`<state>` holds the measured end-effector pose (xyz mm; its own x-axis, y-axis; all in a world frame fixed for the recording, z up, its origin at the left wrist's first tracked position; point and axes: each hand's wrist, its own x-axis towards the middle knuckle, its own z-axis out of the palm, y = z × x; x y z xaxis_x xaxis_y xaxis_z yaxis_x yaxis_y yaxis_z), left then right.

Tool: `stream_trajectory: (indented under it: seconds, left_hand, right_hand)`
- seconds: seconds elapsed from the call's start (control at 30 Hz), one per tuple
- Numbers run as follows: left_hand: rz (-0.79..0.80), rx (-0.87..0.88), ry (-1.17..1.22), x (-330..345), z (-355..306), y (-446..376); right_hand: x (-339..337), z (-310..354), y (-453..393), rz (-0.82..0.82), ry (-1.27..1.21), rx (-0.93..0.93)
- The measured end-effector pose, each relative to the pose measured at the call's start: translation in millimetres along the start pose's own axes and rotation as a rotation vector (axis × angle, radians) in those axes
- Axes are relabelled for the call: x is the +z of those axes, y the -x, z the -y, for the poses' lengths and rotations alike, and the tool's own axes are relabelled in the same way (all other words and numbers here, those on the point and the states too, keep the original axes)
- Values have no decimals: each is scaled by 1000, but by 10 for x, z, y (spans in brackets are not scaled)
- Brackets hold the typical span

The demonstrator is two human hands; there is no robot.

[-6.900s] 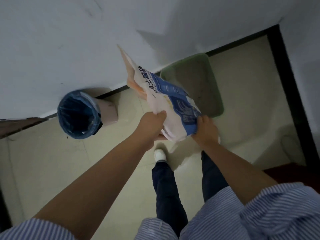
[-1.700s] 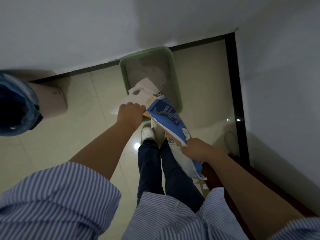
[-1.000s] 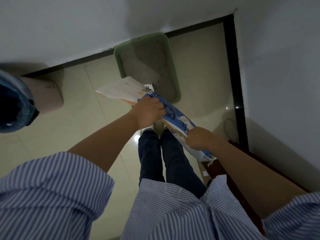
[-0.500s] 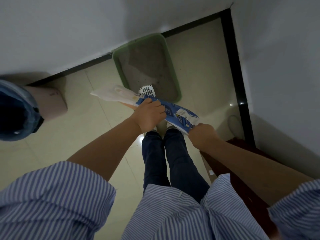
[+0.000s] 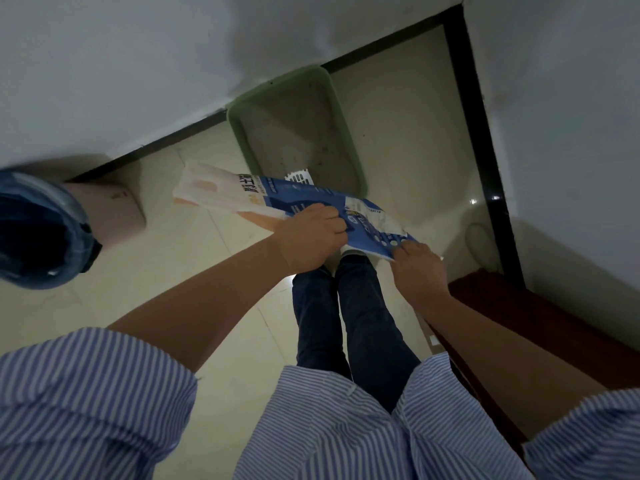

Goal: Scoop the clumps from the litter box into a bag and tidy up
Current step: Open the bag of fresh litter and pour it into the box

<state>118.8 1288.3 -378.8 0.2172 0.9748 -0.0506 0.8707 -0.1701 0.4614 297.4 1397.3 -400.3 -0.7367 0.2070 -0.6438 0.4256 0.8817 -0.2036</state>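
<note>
Above our feet, at 12 o'clock, we hold the blue-and-white printed litter bag (image 5: 277, 199) nearly flat: left hand (image 5: 313, 237) grips its middle, right hand (image 5: 415, 268) pinches the 4 o'clock end; long axis 10-to-4. Green plastic litter box (image 5: 349, 147) looks scooped, white slotted scoop (image 5: 299, 177) at its near rim; we judge tidying remains

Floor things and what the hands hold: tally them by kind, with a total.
Green plastic litter box: 1
White slotted litter scoop: 1
Blue-and-white printed litter bag: 1
Pink bin with blue liner: 1
Total: 4
</note>
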Motion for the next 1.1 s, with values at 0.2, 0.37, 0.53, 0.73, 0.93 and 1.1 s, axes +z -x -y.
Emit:
stream_trajectory:
  seconds: [0.2,0.37,0.53,0.73,0.93,1.1]
  left_hand:
    - [-40,-112,-29,25,211,213]
    - [-98,-209,-112,49,344,402]
    - [-99,-224,-163,168,267,355]
    - [-18,-317,-156,356,222,331]
    - [-26,-338,-13,343,244,218]
    - [-167,-301,26,427,254,168]
  right_hand:
    - [-167,17,-129,-213,170,-142]
    - [-131,116,-158,-459,96,-190]
    - [-117,142,-59,-390,105,-140]
    - [-131,248,-1,-252,134,-123]
    - [-180,266,-18,-86,192,-98]
    - [-163,295,100,-143,155,-50]
